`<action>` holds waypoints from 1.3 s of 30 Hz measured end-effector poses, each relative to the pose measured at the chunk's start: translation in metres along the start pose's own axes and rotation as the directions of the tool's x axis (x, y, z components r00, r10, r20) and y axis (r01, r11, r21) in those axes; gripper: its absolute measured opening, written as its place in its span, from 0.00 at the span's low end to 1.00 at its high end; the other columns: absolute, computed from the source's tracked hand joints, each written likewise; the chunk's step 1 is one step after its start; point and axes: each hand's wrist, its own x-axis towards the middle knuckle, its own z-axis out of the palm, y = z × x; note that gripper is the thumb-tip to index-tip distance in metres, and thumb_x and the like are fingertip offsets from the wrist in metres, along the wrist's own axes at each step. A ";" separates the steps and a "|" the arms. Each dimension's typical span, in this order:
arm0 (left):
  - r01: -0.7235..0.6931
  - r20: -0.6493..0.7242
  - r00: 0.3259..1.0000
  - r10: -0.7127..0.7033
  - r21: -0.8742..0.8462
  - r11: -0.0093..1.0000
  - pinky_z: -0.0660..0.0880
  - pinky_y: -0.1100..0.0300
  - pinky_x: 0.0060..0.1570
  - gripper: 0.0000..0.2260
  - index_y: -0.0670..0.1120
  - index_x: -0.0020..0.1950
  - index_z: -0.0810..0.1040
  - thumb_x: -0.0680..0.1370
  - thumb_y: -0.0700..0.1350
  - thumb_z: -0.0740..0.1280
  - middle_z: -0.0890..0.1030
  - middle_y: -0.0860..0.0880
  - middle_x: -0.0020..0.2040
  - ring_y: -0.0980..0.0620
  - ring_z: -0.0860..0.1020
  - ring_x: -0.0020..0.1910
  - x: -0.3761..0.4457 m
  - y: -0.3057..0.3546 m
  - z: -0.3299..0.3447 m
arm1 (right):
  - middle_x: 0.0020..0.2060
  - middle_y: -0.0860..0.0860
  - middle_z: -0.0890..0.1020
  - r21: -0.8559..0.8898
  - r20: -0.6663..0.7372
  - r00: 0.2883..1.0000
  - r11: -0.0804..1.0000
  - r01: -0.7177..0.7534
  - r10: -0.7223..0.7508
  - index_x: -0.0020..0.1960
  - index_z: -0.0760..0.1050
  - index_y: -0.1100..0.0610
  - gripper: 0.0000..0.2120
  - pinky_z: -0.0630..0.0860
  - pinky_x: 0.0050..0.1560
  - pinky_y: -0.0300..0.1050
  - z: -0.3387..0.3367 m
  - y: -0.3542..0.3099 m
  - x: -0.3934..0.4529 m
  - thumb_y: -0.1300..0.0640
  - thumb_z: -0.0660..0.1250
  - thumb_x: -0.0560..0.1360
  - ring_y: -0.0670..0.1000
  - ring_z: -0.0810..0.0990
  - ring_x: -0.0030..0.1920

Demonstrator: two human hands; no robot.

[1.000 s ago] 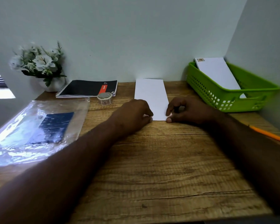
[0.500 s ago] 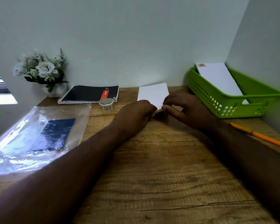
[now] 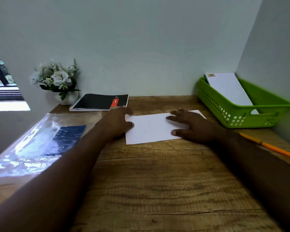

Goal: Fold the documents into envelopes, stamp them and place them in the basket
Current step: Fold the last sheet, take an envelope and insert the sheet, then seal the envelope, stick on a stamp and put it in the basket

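White folded paper (image 3: 151,128) lies flat on the wooden desk (image 3: 157,181), mid-desk towards the back, long side across. The left hand (image 3: 117,122) holds its left edge, fingers curled at the paper's corner; whether they pinch it or merely press cannot be told. The right hand (image 3: 189,124) lies on the right part with fingers spread straight, pressing the sheet down. Judgement: this document is at the folding or creasing stage; no stamp shows on it, and placing in the basket is not yet done.

One white envelope (image 3: 229,91) carrying a stamp at its upper corner already leans inside the green plastic basket (image 3: 241,119) at the right rear corner, so at least one item appears complete.

An orange pencil (image 3: 271,148) lies along the right edge. To the left sits a clear plastic sleeve (image 3: 40,143) holding a dark blue sheet. At the rear are a black spiral notebook (image 3: 99,102) and a pot of white flowers (image 3: 57,79). Pale walls enclose the desk behind and right; a window (image 3: 0,81) shows far left.
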 end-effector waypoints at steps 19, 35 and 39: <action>-0.233 0.283 0.951 0.128 0.376 0.897 0.43 0.34 0.72 0.30 0.66 0.75 0.41 0.75 0.71 0.41 0.45 0.51 0.79 0.45 0.45 0.78 0.000 0.027 0.050 | 0.77 0.44 0.49 -0.145 0.207 0.965 0.981 -0.132 0.160 0.76 0.46 0.38 0.41 0.44 0.75 0.56 0.009 -0.013 0.008 0.25 0.42 0.65 0.48 0.46 0.77; -0.074 -0.373 0.907 0.198 0.322 0.944 0.66 0.49 0.61 0.18 0.51 0.66 0.74 0.78 0.52 0.63 0.71 0.45 0.65 0.43 0.68 0.64 0.006 0.005 0.012 | 0.77 0.43 0.44 -0.169 0.252 0.947 0.973 -0.159 0.199 0.75 0.42 0.36 0.43 0.40 0.73 0.66 0.010 -0.026 0.005 0.22 0.38 0.63 0.50 0.42 0.77; 0.144 -0.340 0.940 -0.009 0.375 0.916 0.63 0.47 0.59 0.17 0.51 0.62 0.77 0.76 0.56 0.65 0.69 0.43 0.61 0.41 0.65 0.62 0.012 -0.015 -0.003 | 0.77 0.44 0.50 -0.133 0.199 0.967 0.982 -0.133 0.158 0.75 0.48 0.38 0.42 0.46 0.72 0.66 0.012 -0.038 0.004 0.22 0.39 0.64 0.50 0.47 0.77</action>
